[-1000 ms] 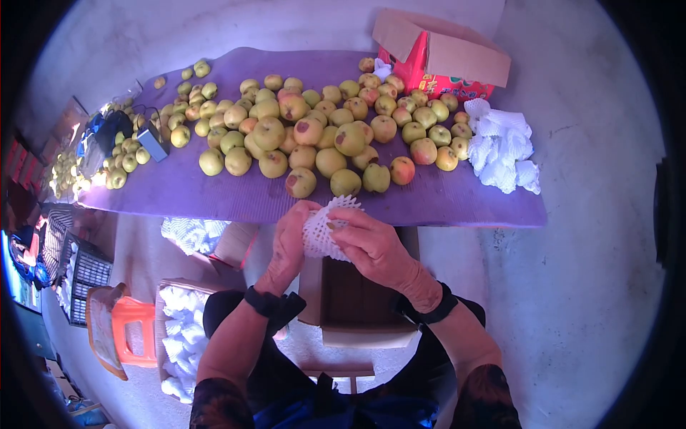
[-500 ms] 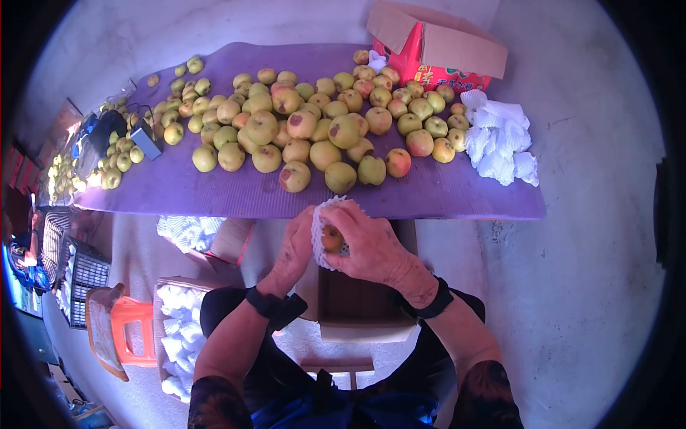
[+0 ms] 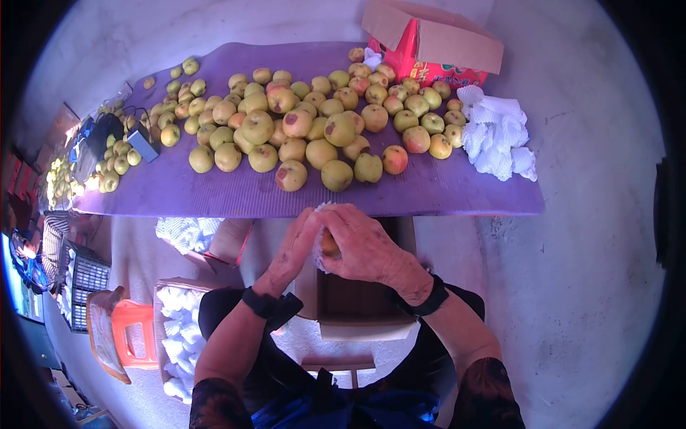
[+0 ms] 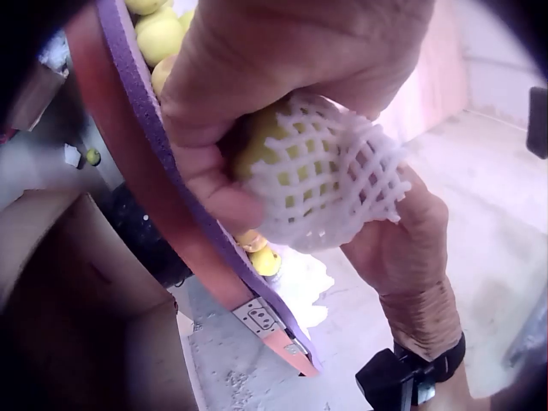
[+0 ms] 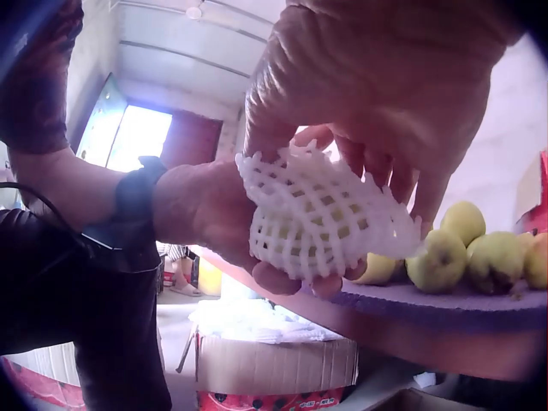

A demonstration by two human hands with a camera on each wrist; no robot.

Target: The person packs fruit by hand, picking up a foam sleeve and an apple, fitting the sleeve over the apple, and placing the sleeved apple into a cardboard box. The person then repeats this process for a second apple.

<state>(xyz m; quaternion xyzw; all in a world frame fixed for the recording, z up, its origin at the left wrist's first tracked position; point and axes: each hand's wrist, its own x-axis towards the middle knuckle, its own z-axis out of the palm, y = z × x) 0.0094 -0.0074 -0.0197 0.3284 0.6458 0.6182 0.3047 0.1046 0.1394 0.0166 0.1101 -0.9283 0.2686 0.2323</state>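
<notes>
Just in front of the table edge, both hands hold one apple (image 3: pixel 329 245) partly covered by a white foam net (image 4: pixel 308 180). My left hand (image 3: pixel 291 249) cups the netted fruit from the left, its fingers curled beneath the net in the right wrist view. From above and the right, my right hand (image 3: pixel 368 247) grips the apple and net with bent fingers. Yellow-green skin shows through the mesh in both wrist views. The net's loose end (image 5: pixel 398 235) sticks out past the fruit in the right wrist view.
Many apples (image 3: pixel 257 127) lie heaped on the purple-covered table (image 3: pixel 429 193). Loose foam nets (image 3: pixel 496 136) sit at its right end, near a red carton (image 3: pixel 457 53). Below the hands stands an open cardboard box (image 3: pixel 368 331); a net-filled box (image 3: pixel 179 329) and orange stool (image 3: pixel 136 332) stand left.
The foam net has gone from being handled between both hands to surrounding the apple. My right hand has turned and closed over the fruit, covering more of it; both hands now sit closer together.
</notes>
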